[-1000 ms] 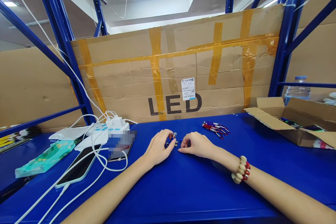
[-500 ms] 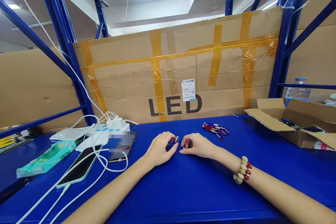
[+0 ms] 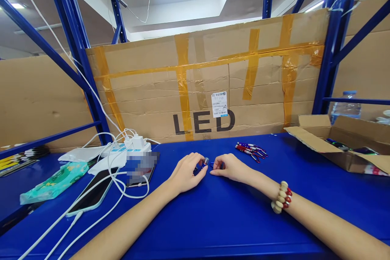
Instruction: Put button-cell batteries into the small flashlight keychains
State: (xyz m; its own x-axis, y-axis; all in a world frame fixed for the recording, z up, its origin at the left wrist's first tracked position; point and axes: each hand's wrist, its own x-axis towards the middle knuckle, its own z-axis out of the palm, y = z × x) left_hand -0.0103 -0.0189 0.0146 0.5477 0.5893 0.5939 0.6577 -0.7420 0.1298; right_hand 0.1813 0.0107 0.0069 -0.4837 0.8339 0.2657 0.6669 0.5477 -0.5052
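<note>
My left hand (image 3: 186,174) is closed around a small blue cylinder with a shiny silver end (image 3: 206,161), which pokes out between thumb and fingers. Most of its body is hidden by the fingers. Just to the right, my right hand (image 3: 230,167) pinches a small blue piece (image 3: 212,164) between thumb and forefinger; only a bit of it shows, and its kind is unclear. A narrow gap separates the two hands above the blue table (image 3: 189,227). Behind my right hand lies a little pile of red and blue metallic items (image 3: 250,151) with silver bands and loop-like ends.
On the left are a phone (image 3: 93,193), white cables (image 3: 117,187), a power strip (image 3: 134,144) and a green packet (image 3: 56,183). An open cardboard box (image 3: 338,156) stands at right. Taped cardboard (image 3: 146,101) closes off the back between blue posts.
My right fingers have closed in slightly, and a blue bit shows at their tips where a small silvery bit showed before. The left hand keeps its hold on the cylinder.
</note>
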